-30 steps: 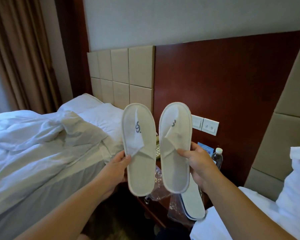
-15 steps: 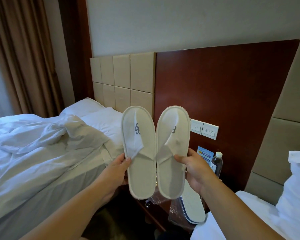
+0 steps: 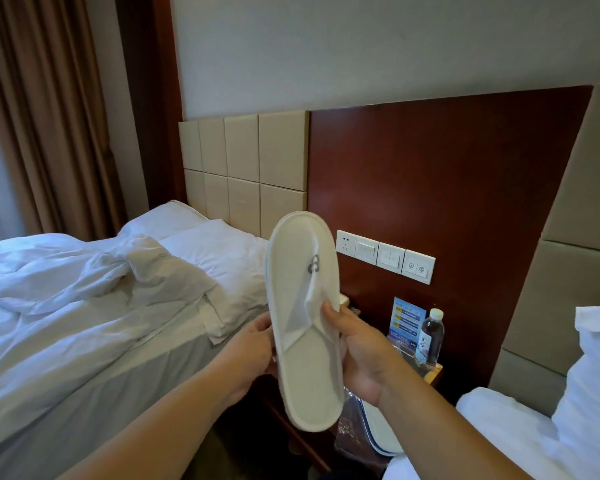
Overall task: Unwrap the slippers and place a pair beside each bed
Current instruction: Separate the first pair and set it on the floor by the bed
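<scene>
Slippers (image 3: 303,320) are stacked now, held as one where half a second ago they sat side by side, and only a sliver of the back one shows at the left edge. Left hand (image 3: 253,351) and right hand (image 3: 361,351) both clamp the middle, up in the air between the two beds. Toe points up, long axis near vertical. There's a grey logo on the strap, but I can't read it. Water bottle (image 3: 430,336) label's unreadable too.
</scene>
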`<state>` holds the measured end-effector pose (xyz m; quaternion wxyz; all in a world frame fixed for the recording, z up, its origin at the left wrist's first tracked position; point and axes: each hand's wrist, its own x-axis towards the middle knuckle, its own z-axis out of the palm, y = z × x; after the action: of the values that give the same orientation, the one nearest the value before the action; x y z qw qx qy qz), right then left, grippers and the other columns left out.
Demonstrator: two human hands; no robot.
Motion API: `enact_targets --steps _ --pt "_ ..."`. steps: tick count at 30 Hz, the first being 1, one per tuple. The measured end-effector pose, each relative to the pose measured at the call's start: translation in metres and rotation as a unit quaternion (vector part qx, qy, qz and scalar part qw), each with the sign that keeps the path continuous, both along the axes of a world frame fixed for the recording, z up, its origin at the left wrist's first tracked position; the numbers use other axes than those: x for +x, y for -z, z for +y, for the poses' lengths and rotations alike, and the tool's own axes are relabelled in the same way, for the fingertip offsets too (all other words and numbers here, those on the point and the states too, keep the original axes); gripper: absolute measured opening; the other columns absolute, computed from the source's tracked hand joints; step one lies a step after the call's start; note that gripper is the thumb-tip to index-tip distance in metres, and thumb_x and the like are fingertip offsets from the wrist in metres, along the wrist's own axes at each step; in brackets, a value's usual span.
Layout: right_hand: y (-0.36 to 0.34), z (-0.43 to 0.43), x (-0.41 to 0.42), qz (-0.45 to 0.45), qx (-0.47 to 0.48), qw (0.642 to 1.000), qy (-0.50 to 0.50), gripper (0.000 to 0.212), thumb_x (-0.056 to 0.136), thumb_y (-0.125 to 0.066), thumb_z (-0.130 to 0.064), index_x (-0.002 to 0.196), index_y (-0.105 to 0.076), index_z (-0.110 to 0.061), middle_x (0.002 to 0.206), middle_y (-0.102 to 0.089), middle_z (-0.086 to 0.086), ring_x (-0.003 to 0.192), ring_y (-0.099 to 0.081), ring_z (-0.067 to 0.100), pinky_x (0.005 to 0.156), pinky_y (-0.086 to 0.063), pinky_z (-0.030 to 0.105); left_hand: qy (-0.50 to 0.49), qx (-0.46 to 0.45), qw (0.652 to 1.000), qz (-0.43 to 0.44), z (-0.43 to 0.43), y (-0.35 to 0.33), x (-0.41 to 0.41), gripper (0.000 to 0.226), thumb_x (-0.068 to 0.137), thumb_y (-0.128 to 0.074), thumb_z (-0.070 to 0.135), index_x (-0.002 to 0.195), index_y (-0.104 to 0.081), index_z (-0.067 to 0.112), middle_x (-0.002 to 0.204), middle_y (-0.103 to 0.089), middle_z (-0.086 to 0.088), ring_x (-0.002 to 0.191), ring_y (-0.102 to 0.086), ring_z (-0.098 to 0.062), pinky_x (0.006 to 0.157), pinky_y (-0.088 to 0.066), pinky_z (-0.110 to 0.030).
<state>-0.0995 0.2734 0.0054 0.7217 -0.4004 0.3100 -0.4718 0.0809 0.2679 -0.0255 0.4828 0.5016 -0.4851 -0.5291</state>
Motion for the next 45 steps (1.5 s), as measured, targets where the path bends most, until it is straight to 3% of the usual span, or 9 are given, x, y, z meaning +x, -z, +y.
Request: enact_targets --steps 2,6,12,15,19,25,28,34,45 --pt "0.000 0.000 0.007 0.036 -0.003 0.999 0.038 0.031 0.089 -0.069 -0.034 0.115 -0.069 -0.017 0.111 -0.072 0.018 0.100 -0.068 0.039 0.085 -0.055 0.056 -0.030 -0.027 0.999 0.016 -0.001 -0.001 -0.005 0.022 0.086 -0.073 0.038 0.107 -0.073 0.033 0.098 -0.079 -0.004 0.089 -0.077 -0.028 0.082 -0.062 -0.051" --pt "0.002 -0.003 0.011 0.113 -0.036 0.980 0.161 0.020 0.090 -0.066 -0.040 0.102 -0.072 -0.026 0.092 -0.077 0.003 0.083 -0.074 0.027 0.070 -0.060 0.042 -0.214 -0.185 0.956 -0.078 0.012 -0.017 -0.008 0.011 0.094 -0.056 0.040 0.099 -0.064 0.036 0.070 -0.069 0.019 0.055 -0.061 0.005 0.049 -0.048 -0.012" --pt "0.001 -0.003 0.017 0.159 -0.054 0.967 0.192 0.018 0.089 -0.062 -0.049 0.095 -0.071 -0.035 0.088 -0.077 -0.004 0.084 -0.073 0.024 0.079 -0.059 0.048 -0.051 -0.159 0.894 -0.415 0.030 -0.027 -0.028 0.021 0.089 -0.051 0.046 0.110 -0.054 0.051 0.066 -0.061 0.011 0.059 -0.060 -0.001 0.051 -0.047 -0.021" --pt "-0.002 -0.001 0.020 0.163 -0.083 0.968 0.172 0.018 0.088 -0.064 -0.049 0.097 -0.072 -0.035 0.091 -0.077 -0.005 0.087 -0.073 0.024 0.082 -0.058 0.050 -0.083 -0.166 0.907 -0.379 0.024 -0.030 -0.032 0.049 0.097 -0.047 0.038 0.143 -0.030 0.044 0.075 -0.062 0.008 0.067 -0.061 -0.003 0.055 -0.047 -0.024" --pt "-0.007 0.003 0.021 0.126 -0.115 0.979 0.115 0.016 0.087 -0.071 -0.033 0.102 -0.072 -0.028 0.099 -0.076 0.002 0.093 -0.072 0.027 0.088 -0.056 0.053 -0.112 -0.193 0.948 -0.228 0.020 -0.039 -0.034 0.020 0.099 -0.047 0.025 0.107 -0.049 0.044 0.078 -0.066 0.006 0.065 -0.068 -0.011 0.061 -0.061 -0.042" --pt "-0.018 0.008 0.016 0.078 -0.156 0.984 0.025 0.024 0.083 -0.072 -0.009 0.105 -0.074 -0.019 0.103 -0.075 0.009 0.089 -0.072 0.024 0.074 -0.059 0.033 -0.178 -0.237 0.951 -0.093 0.022 -0.058 -0.036 0.012 0.097 -0.058 0.026 0.105 -0.051 0.033 0.074 -0.070 0.007 0.059 -0.066 -0.004 0.049 -0.048 -0.014" --pt "-0.016 0.007 0.022 0.158 -0.184 0.967 0.082 0.021 0.084 -0.070 -0.011 0.097 -0.075 -0.026 0.095 -0.077 0.001 0.087 -0.073 0.019 0.076 -0.059 0.033 -0.196 -0.238 0.941 -0.142 0.022 -0.062 -0.037 0.008 0.099 -0.057 0.026 0.096 -0.052 0.032 0.084 -0.069 0.006 0.077 -0.067 -0.006 0.060 -0.051 -0.015" --pt "-0.016 0.006 0.042 0.170 -0.170 0.949 0.201 0.029 0.085 -0.071 -0.037 0.080 -0.066 -0.009 0.073 -0.074 0.007 0.067 -0.066 0.015 0.066 -0.058 0.036 -0.162 -0.306 0.889 -0.299 0.025 -0.070 -0.049 0.037 0.106 -0.040 0.023 0.143 -0.042 0.022 0.144 -0.041 0.004 0.132 -0.042 -0.016 0.113 -0.040 -0.038" --pt "-0.043 0.010 0.041 0.231 -0.262 0.899 0.263 0.013 0.080 -0.061 -0.027 0.079 -0.066 -0.015 0.075 -0.070 0.004 0.069 -0.063 0.022 0.062 -0.054 0.038 -0.244 -0.354 0.883 -0.188 0.020 -0.092 -0.039 0.041 0.083 -0.053 -0.006 0.099 -0.039 0.029 0.086 -0.059 0.012 0.085 -0.059 0.000 0.066 -0.050 -0.016"
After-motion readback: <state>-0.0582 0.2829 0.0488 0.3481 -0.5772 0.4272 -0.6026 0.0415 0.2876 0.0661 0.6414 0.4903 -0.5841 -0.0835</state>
